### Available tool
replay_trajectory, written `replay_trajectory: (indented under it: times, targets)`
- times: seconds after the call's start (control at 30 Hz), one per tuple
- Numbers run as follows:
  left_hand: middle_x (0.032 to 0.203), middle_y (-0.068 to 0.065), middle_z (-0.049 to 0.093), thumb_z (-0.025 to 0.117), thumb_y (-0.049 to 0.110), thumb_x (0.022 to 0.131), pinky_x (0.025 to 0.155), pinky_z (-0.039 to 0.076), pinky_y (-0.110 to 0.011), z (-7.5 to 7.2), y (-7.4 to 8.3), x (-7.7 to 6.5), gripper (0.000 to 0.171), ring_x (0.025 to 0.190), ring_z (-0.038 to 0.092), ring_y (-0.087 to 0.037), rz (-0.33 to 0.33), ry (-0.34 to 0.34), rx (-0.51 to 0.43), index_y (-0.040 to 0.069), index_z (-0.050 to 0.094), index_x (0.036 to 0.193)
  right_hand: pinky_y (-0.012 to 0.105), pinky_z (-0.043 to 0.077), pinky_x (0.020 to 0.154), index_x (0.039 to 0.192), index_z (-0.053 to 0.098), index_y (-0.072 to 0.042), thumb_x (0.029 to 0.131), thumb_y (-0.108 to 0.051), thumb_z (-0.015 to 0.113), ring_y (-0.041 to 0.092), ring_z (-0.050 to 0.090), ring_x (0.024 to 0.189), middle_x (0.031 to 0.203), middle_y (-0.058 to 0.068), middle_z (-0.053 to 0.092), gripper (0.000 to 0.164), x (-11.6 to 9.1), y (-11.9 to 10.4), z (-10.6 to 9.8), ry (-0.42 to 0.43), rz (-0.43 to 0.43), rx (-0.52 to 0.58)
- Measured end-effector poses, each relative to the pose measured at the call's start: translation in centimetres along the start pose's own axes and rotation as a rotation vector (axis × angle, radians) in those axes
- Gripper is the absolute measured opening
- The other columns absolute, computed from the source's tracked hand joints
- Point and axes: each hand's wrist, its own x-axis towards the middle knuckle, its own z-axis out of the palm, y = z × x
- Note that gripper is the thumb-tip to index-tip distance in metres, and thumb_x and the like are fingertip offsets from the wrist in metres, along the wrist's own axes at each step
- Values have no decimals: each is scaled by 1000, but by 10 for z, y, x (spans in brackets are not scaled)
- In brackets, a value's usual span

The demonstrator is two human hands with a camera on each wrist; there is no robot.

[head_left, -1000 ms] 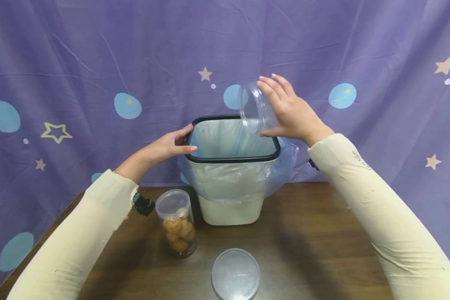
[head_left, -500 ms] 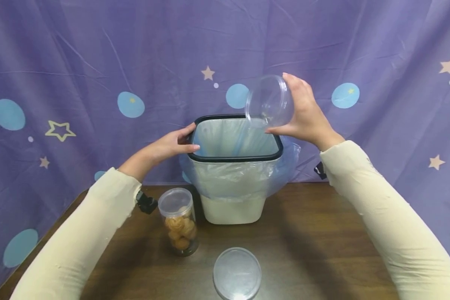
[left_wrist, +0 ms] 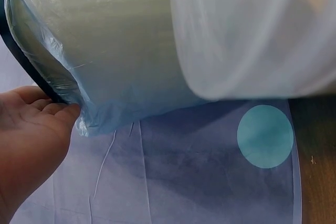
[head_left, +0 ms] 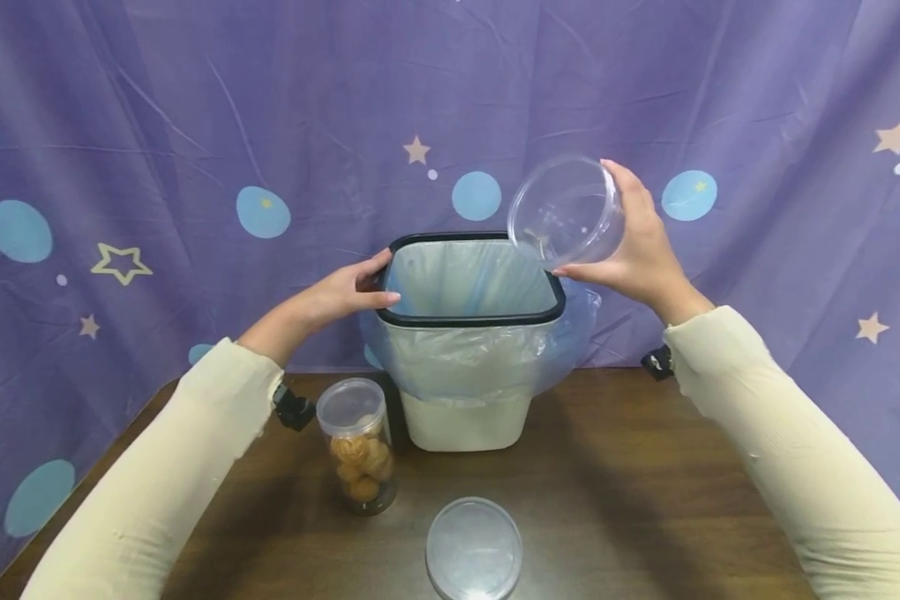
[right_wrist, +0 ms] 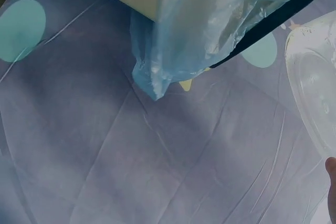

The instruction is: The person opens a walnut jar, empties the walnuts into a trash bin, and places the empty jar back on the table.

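A pale trash bin (head_left: 461,427) stands upright on the table, a thin bluish bag (head_left: 465,362) draped over its sides below a black rim (head_left: 468,319). My left hand (head_left: 336,293) grips that rim at the left; in the left wrist view its fingers (left_wrist: 56,109) curl at the rim and bag. Up at the bin's right side, my right hand (head_left: 641,242) holds a clear plastic jar (head_left: 562,208) between thumb and fingers. The jar is tipped on its side, its round mouth turned left toward the head camera, with small specks inside. Only one fingertip (right_wrist: 331,167) shows in the right wrist view.
Left of the bin, near my left wrist, stands a lidded clear jar (head_left: 358,454) of round brown cookies. A round translucent lid (head_left: 474,546) lies flat in front of the bin on the wooden table (head_left: 615,450). A purple patterned curtain (head_left: 330,100) hangs behind.
My right hand has moved right with the clear jar, from over the bin toward its right side, and the jar's mouth has turned toward the head camera. My left hand stays at the rim.
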Motion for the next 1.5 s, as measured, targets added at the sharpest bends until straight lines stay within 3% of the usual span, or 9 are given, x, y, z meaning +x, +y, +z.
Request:
replay_trajectory:
  times: [0.23,0.53,0.77,1.1,1.3,1.5]
  targets:
    - [159,-6,-1,60,25,92,116,13,-43,0,-2,0,84,144,9,-27,3,3,-2,5,2,151,31,33,104,147,30,-15,42,-8,95,24,42,124,145,3,39,124,-19,-2,-12,46,84,87]
    - [159,-6,-2,61,28,91,116,13,-44,0,-1,0,86,144,9,-27,8,3,7,6,3,151,24,29,109,146,30,-11,37,14,87,22,39,131,143,15,41,125,-57,-3,-26,56,142,219]
    - [158,-4,-3,61,27,92,116,13,-45,-1,0,0,86,144,8,-27,-3,1,5,8,2,151,25,31,109,143,32,-2,36,30,75,23,33,134,145,13,36,120,-83,-9,-30,72,127,664]
    - [159,-4,-2,61,28,92,116,13,-45,-1,0,-1,86,144,9,-27,-19,4,18,9,2,151,26,33,108,142,28,7,39,17,84,30,33,133,145,23,34,117,-119,-10,-24,42,66,870]
    - [158,-2,-3,60,30,92,115,15,-45,-1,-1,0,86,144,9,-27,-18,-2,24,12,1,151,27,34,107,141,24,13,39,19,82,29,35,133,144,24,35,118,-142,-10,-16,-12,46,869]
    - [158,-3,-5,59,29,93,115,15,-44,-1,-1,1,85,144,8,-26,-13,-6,35,11,0,151,24,34,106,140,22,16,45,7,86,28,37,132,144,25,36,115,-166,-8,-9,-28,18,880]
